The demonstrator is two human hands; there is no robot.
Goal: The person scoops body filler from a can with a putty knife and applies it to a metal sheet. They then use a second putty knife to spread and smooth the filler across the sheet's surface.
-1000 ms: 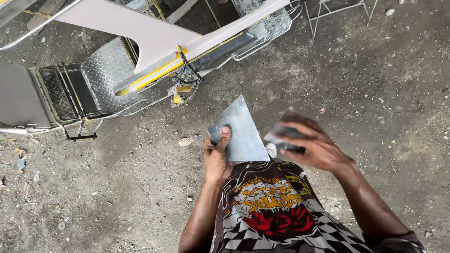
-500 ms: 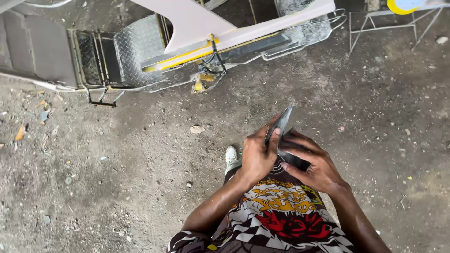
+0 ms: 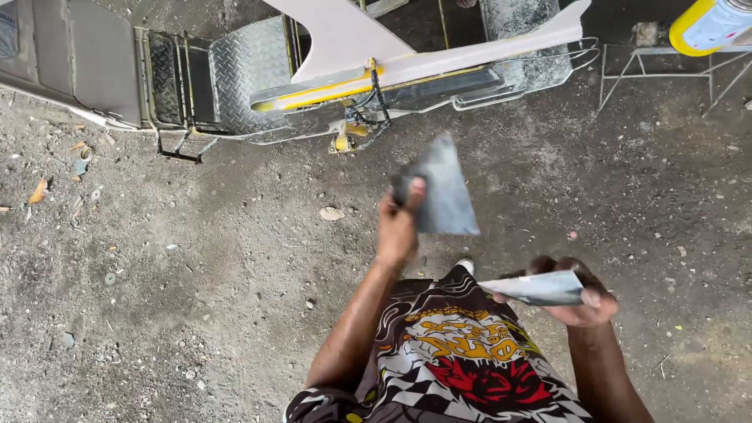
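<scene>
My left hand is raised in front of me and grips a flat grey trapezoid-shaped metal blade by its narrow end, the wide edge pointing away and to the right. Lower right, my right hand holds a second thin grey metal blade almost edge-on, level with my waist. The two blades are apart. Below both hands is my patterned shirt.
A pale painted vehicle body panel with yellow trim and diamond-plate metal footboards lies across the top. A yellow-and-white can rests on a wire stand at top right. Dirt ground with pebbles and leaves surrounds me.
My hands were together in front of my chest with the blades touching. Now they have separated: the left lifted its blade up and forward, the right dropped to the right.
</scene>
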